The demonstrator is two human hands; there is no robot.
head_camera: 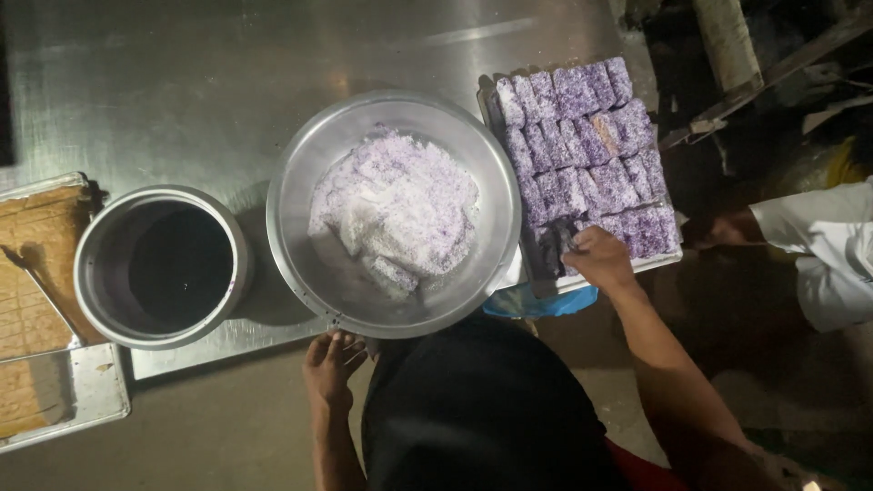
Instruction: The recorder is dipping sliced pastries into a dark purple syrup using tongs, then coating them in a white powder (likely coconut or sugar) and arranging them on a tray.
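Note:
My right hand [597, 258] rests on the near edge of a tray [668, 261] packed with purple, coconut-coated cake squares [587, 145], its fingers closed on one piece at the near row. My left hand [331, 360] is flat against the near edge of the steel table [209, 73], fingers apart, holding nothing. Between the hands stands a wide metal bowl [305, 173] holding white and purple shredded coconut [396, 205] with a few coated pieces in it.
A round metal pot [95, 273] with dark liquid sits left of the bowl. At far left lies a tray [86, 400] of brown cake cut into squares. Another person's white sleeve [823, 245] shows at right. A blue cloth [536, 303] hangs under the purple tray.

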